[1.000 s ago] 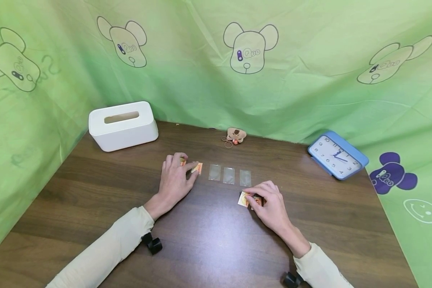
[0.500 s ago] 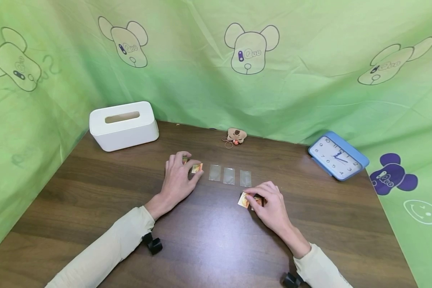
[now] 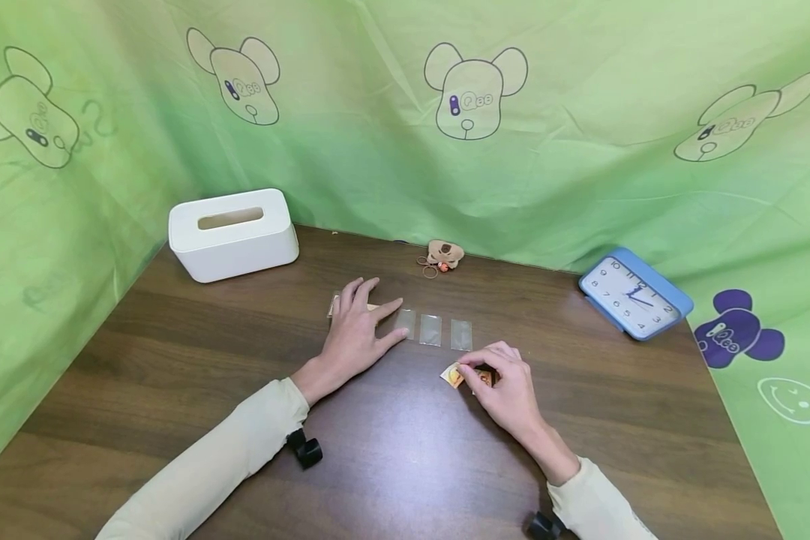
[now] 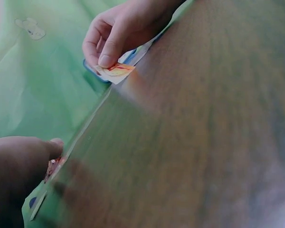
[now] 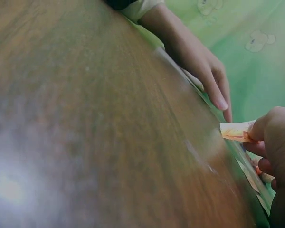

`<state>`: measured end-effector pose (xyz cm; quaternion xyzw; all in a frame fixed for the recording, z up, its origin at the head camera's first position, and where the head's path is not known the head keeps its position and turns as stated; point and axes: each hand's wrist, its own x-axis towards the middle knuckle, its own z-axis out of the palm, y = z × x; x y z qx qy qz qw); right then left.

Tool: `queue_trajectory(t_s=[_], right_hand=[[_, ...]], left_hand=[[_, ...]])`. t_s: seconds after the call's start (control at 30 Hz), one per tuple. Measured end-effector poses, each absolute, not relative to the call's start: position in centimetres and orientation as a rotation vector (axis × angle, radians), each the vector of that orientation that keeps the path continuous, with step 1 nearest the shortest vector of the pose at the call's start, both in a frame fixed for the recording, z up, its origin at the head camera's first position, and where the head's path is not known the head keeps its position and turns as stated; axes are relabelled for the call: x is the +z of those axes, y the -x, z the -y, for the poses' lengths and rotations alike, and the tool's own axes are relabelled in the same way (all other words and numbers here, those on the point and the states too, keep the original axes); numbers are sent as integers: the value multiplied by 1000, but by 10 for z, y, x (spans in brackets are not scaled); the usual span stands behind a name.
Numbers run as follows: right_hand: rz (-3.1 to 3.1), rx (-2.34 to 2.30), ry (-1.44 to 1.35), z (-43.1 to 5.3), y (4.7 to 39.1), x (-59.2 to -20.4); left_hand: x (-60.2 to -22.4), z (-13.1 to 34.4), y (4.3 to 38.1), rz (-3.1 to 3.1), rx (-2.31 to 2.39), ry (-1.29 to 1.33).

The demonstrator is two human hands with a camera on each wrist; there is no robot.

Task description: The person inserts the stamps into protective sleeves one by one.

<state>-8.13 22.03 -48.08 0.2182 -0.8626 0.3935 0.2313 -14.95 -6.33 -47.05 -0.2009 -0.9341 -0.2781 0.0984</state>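
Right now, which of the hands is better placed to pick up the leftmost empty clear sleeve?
Probably left: the left hand, fingers spread, is right at that sleeve, while the right hand, farther off, pinches a card.

L hand moved R, now at leftmost of 3 clr sleeves.

We see green cloth along the back and both sides — it hangs in wavy folds. On it we spot animal faces with big ears, a purple head and a white smiley. Our brown table has wood stripes — and a shiny patch of light.
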Motion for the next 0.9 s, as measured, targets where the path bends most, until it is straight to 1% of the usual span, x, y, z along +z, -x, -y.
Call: queue_trajectory(t_s=[0.37, 0.67, 0.9], right_hand=[[2369, 1157, -559, -217, 81, -480], [2359, 1160, -543, -217, 80, -480], [2330, 1192, -542, -217, 80, -479]], left_hand=[[-473, 64, 147, 2730, -814, 623], [-472, 66, 141, 2626, -1006, 617], [-474, 68, 136, 2497, -1322, 651]])
